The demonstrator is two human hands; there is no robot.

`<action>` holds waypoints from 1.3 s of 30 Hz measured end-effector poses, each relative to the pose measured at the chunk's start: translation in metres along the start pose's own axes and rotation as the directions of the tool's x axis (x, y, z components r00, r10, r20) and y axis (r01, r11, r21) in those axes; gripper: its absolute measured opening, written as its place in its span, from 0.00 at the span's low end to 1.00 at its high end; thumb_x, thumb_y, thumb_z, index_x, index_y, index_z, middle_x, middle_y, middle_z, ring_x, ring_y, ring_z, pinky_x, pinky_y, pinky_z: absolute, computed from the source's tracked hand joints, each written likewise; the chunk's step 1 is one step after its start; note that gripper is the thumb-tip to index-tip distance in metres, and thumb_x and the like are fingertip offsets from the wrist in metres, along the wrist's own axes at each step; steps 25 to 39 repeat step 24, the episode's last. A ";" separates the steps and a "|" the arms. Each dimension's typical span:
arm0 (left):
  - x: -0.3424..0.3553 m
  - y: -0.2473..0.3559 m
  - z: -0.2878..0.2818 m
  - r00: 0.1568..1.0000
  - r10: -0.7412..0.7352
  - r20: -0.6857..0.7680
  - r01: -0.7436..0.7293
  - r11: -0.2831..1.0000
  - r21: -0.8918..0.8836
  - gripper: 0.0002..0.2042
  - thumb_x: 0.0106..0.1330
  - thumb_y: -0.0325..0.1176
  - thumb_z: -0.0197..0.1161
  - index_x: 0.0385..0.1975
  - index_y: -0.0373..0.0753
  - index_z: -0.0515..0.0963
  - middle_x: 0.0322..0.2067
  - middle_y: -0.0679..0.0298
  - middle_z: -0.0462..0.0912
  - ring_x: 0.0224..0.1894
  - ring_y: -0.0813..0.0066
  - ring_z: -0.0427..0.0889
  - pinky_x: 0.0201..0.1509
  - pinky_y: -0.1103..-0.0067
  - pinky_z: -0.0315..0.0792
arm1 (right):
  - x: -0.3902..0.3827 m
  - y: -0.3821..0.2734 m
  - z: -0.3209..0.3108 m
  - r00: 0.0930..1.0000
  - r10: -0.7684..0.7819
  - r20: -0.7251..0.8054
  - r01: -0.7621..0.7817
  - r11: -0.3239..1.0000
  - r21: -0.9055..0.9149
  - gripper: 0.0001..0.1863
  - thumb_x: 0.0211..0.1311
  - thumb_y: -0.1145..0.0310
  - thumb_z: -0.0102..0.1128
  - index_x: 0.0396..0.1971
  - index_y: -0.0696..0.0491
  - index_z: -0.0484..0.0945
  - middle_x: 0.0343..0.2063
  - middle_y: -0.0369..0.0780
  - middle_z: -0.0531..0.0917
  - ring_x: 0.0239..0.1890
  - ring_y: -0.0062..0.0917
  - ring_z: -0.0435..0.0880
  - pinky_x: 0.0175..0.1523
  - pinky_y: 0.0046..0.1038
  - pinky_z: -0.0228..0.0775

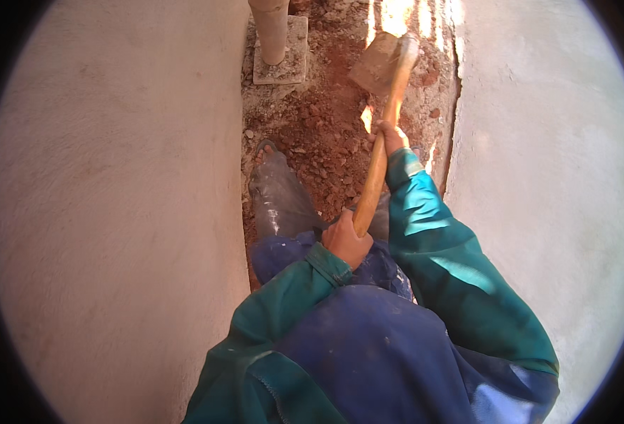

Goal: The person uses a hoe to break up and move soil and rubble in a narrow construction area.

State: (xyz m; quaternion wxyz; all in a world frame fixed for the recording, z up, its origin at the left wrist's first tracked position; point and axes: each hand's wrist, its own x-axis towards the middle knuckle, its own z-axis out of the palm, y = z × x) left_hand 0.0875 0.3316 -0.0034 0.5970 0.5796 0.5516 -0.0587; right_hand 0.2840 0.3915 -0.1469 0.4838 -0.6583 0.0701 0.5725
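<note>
I hold a hoe by its curved wooden handle [375, 177], which slants up and to the right from my lap. My left hand [346, 240] is closed around the lower end, close to my body. Farther up, my right hand [394, 137] grips the handle near its middle. At the far end, the broad dusty hoe blade [377, 63] points left over the reddish broken soil [326, 152]. Whether the blade touches the ground I cannot tell.
Plastered walls rise close on the left [128, 177] and right [538, 127], making a narrow passage. Ahead on the left, a round post [273, 39] stands on a square base plate [279, 75]. My sandalled left foot [264, 148] is on the rubble. Bright sun patches [396, 15] lie ahead.
</note>
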 end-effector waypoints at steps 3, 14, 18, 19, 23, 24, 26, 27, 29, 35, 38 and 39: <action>-0.008 0.001 0.022 0.997 -0.039 -0.060 0.040 0.999 0.017 0.17 0.47 0.35 0.59 0.34 0.31 0.69 0.22 0.51 0.77 0.26 0.55 0.78 0.32 0.67 0.71 | -0.032 0.018 -0.006 0.995 -0.066 -0.069 0.062 0.996 -0.060 0.14 0.52 0.64 0.57 0.36 0.56 0.73 0.22 0.40 0.77 0.22 0.26 0.78 0.27 0.27 0.73; 0.132 -0.086 0.029 0.902 -0.396 0.171 0.428 0.772 -0.470 0.08 0.53 0.28 0.57 0.27 0.29 0.69 0.19 0.59 0.73 0.18 0.71 0.74 0.19 0.77 0.72 | -0.167 0.146 -0.201 0.943 0.037 -0.330 0.010 0.990 0.141 0.25 0.53 0.66 0.59 0.52 0.53 0.67 0.42 0.39 0.76 0.36 0.22 0.78 0.33 0.25 0.73; 0.152 -0.075 0.040 0.869 -0.458 0.188 0.486 0.713 -0.505 0.07 0.53 0.26 0.56 0.29 0.32 0.67 0.19 0.61 0.71 0.18 0.70 0.73 0.19 0.76 0.72 | -0.236 0.269 -0.271 0.708 0.404 -0.579 -0.015 0.829 0.559 0.21 0.56 0.68 0.54 0.51 0.49 0.66 0.43 0.41 0.75 0.40 0.32 0.77 0.37 0.34 0.72; 0.157 -0.072 0.039 0.868 -0.464 0.178 0.485 0.715 -0.504 0.07 0.53 0.25 0.55 0.30 0.32 0.67 0.18 0.61 0.70 0.17 0.70 0.71 0.18 0.77 0.72 | -0.258 0.297 -0.285 0.696 0.450 -0.559 -0.018 0.790 0.613 0.21 0.57 0.67 0.54 0.52 0.49 0.66 0.43 0.41 0.75 0.41 0.32 0.77 0.38 0.34 0.72; 0.227 -0.082 -0.045 0.889 -0.363 0.280 0.458 0.723 -0.518 0.12 0.53 0.27 0.56 0.38 0.41 0.66 0.18 0.63 0.69 0.15 0.70 0.69 0.15 0.79 0.68 | -0.299 0.369 -0.249 0.604 0.595 -0.530 -0.119 0.725 0.678 0.23 0.58 0.62 0.55 0.55 0.45 0.64 0.50 0.42 0.70 0.46 0.36 0.75 0.44 0.42 0.72; 0.237 -0.072 -0.040 0.885 -0.360 0.297 0.464 0.746 -0.479 0.12 0.53 0.27 0.56 0.38 0.41 0.66 0.18 0.63 0.69 0.15 0.70 0.69 0.15 0.79 0.68 | -0.303 0.377 -0.237 0.618 0.600 -0.508 -0.136 0.718 0.682 0.25 0.58 0.61 0.56 0.55 0.45 0.64 0.53 0.43 0.68 0.48 0.37 0.73 0.44 0.45 0.71; 0.237 -0.072 -0.040 0.885 -0.360 0.297 0.464 0.746 -0.479 0.12 0.53 0.27 0.56 0.38 0.41 0.66 0.18 0.63 0.69 0.15 0.70 0.69 0.15 0.79 0.68 | -0.303 0.377 -0.237 0.618 0.600 -0.508 -0.136 0.718 0.682 0.25 0.58 0.61 0.56 0.55 0.45 0.64 0.53 0.43 0.68 0.48 0.37 0.73 0.44 0.45 0.71; 0.237 -0.072 -0.040 0.885 -0.360 0.297 0.464 0.746 -0.479 0.12 0.53 0.27 0.56 0.38 0.41 0.66 0.18 0.63 0.69 0.15 0.70 0.69 0.15 0.79 0.68 | -0.303 0.377 -0.237 0.618 0.600 -0.508 -0.136 0.718 0.682 0.25 0.58 0.61 0.56 0.55 0.45 0.64 0.53 0.43 0.68 0.48 0.37 0.73 0.44 0.45 0.71; 0.237 -0.072 -0.040 0.885 -0.360 0.297 0.464 0.746 -0.479 0.12 0.53 0.27 0.56 0.38 0.41 0.66 0.18 0.63 0.69 0.15 0.70 0.69 0.15 0.79 0.68 | -0.303 0.377 -0.237 0.618 0.600 -0.508 -0.136 0.718 0.682 0.25 0.58 0.61 0.56 0.55 0.45 0.64 0.53 0.43 0.68 0.48 0.37 0.73 0.44 0.45 0.71; 0.237 -0.072 -0.040 0.885 -0.360 0.297 0.464 0.746 -0.479 0.12 0.53 0.27 0.56 0.38 0.41 0.66 0.18 0.63 0.69 0.15 0.70 0.69 0.15 0.79 0.68 | -0.303 0.377 -0.237 0.618 0.600 -0.508 -0.136 0.718 0.682 0.25 0.58 0.61 0.56 0.55 0.45 0.64 0.53 0.43 0.68 0.48 0.37 0.73 0.44 0.45 0.71; 0.237 -0.072 -0.040 0.885 -0.360 0.297 0.464 0.746 -0.479 0.12 0.53 0.27 0.56 0.38 0.41 0.66 0.18 0.63 0.69 0.15 0.70 0.69 0.15 0.79 0.68 | -0.303 0.377 -0.237 0.618 0.600 -0.508 -0.136 0.718 0.682 0.25 0.58 0.61 0.56 0.55 0.45 0.64 0.53 0.43 0.68 0.48 0.37 0.73 0.44 0.45 0.71; 0.237 -0.072 -0.040 0.885 -0.360 0.297 0.464 0.746 -0.479 0.12 0.53 0.27 0.56 0.38 0.41 0.66 0.18 0.63 0.69 0.15 0.70 0.69 0.15 0.79 0.68 | -0.303 0.377 -0.237 0.618 0.600 -0.508 -0.136 0.718 0.682 0.25 0.58 0.61 0.56 0.55 0.45 0.64 0.53 0.43 0.68 0.48 0.37 0.73 0.44 0.45 0.71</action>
